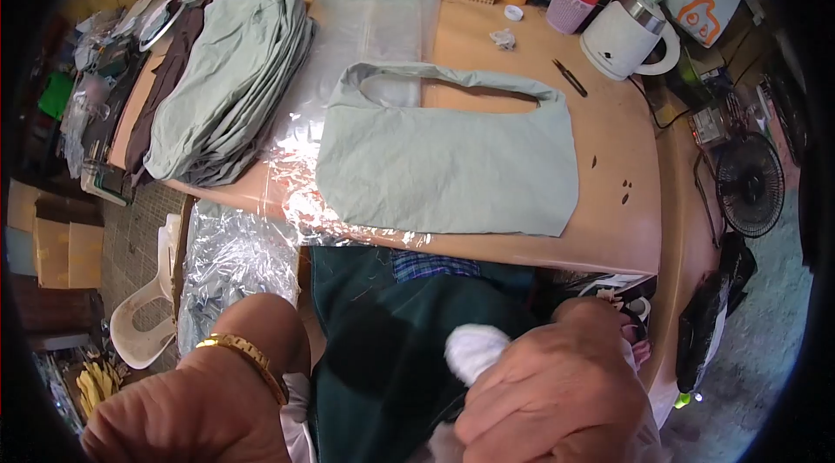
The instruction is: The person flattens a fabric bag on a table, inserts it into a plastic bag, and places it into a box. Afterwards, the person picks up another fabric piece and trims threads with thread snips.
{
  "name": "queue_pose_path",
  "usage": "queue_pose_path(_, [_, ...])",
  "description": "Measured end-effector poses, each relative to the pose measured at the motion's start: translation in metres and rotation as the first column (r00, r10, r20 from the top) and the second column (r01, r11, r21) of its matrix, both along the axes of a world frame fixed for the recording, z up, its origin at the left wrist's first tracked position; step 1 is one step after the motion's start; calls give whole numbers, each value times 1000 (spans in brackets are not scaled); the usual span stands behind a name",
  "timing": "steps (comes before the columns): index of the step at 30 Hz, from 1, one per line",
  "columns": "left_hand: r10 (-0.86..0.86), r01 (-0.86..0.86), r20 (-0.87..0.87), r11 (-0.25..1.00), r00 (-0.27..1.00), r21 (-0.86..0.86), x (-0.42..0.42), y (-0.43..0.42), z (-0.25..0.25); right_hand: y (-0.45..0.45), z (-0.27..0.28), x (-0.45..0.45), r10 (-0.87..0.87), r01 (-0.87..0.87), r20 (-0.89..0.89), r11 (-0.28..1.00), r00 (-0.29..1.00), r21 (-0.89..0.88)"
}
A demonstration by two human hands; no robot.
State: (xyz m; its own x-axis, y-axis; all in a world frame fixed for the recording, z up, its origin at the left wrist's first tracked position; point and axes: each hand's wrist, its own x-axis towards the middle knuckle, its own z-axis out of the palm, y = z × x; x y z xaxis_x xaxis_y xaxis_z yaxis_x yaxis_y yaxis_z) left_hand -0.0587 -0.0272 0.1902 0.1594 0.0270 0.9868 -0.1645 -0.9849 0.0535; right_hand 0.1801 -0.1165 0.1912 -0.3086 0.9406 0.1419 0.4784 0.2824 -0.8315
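My right hand (557, 398) is closed in the lower right, its fingers curled round a white, soft-looking piece of cloth (477, 353) that pokes out beside the knuckles. At the lower left is my left hand (178, 419), with a gold band on the wrist; its fingers fall outside the picture. Both hands are over my lap, nearer to me than the table. A pale green cloth shoulder bag (448, 167) lies flat on the table, handle loop away from me. Part of it rests on clear plastic sheets (365, 19).
Left of the bag lies a thick stack of similar pale green cloth (230, 80). A white kettle (617, 41), a pink cup (571, 11) and dark tweezers-like tool (570, 78) are at the right. A black fan (751, 183) stands beyond the table (622, 228).
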Motion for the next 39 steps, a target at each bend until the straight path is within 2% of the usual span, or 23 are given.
queue_pose_path(3, [-46,46,-9,999,999,21,-4,-1,2,17,-43,57,-33,59,265,994,964,-94])
queue_pose_path(6, [-96,101,73,993,993,-65,-2,0,-4,-14,-68,132,-256,424,578,888,775,-176])
queue_pose_path(10, [156,-167,147,984,977,67,27,19,-17,-129,-130,244,-587,915,739,393,330,-96])
queue_pose_path(12, [278,-255,121,950,953,-182,39,37,-52,-181,-184,277,-668,974,729,226,149,7])
queue_pose_path(13, [331,-292,89,908,939,-300,46,46,-69,-200,-217,286,-575,974,810,225,115,21])
queue_pose_path(14, [371,-468,-306,802,877,-370,67,59,-68,-217,-248,290,-406,969,909,245,95,9])
queue_pose_path(17, [175,-530,-724,794,668,-298,73,116,-136,-205,-228,277,-142,961,986,273,87,-45])
queue_pose_path(20, [174,-595,-817,767,550,-237,74,155,-180,-91,-145,238,-618,874,768,454,168,174])
queue_pose_path(21, [222,-648,-834,736,506,-197,79,164,-183,-61,-173,247,-809,769,486,530,331,358])
queue_pose_path(22, [224,-645,-833,739,506,-193,90,171,-181,-1,-154,210,-781,726,412,607,469,324])
queue_pose_path(23, [548,-757,-693,654,469,5,107,178,-176,47,-152,175,-772,631,374,636,514,444])
queue_pose_path(24, [691,-805,-582,585,429,100,111,191,-178,92,-162,154,-767,529,302,619,567,581])
queue_pose_path(25, [811,-856,-451,488,373,170,115,205,-181,131,-166,142,-763,500,372,634,529,590])
queue_pose_path(26, [769,-862,-548,481,328,159,108,228,-199,166,-182,141,-783,432,390,602,485,671])
queue_pose_path(28, [721,-869,-636,469,274,157,90,249,-200,228,-189,162,-573,442,678,810,460,386])
queue_pose_path(30, [24,-882,-945,366,328,-297,74,264,-187,253,-181,190,-253,490,818,871,516,-39])
queue_pose_path(31, [-31,-860,-922,351,386,-372,63,267,-185,255,-181,200,-356,539,712,841,606,-39])
queue_pose_path(32, [198,-869,-917,437,345,-232,57,261,-192,255,-186,205,-450,589,587,806,673,-58])
queue_pose_path(33, [414,-869,-855,488,311,-80,58,241,-187,242,-185,193,-568,566,528,803,632,188])
queue_pose_path(34, [506,-870,-822,492,261,26,67,221,-185,221,-180,172,-671,519,439,741,597,425])
queue_pose_path(35, [592,-865,-777,485,214,131,80,197,-185,202,-180,153,-617,464,491,787,615,407])
queue_pose_path(36, [417,-802,-863,597,285,24,90,168,-187,182,-180,134,-560,404,539,828,629,389])
queue_pose_path(39, [219,-773,-965,634,144,28,98,125,-213,128,-190,98,-408,320,684,911,604,260])
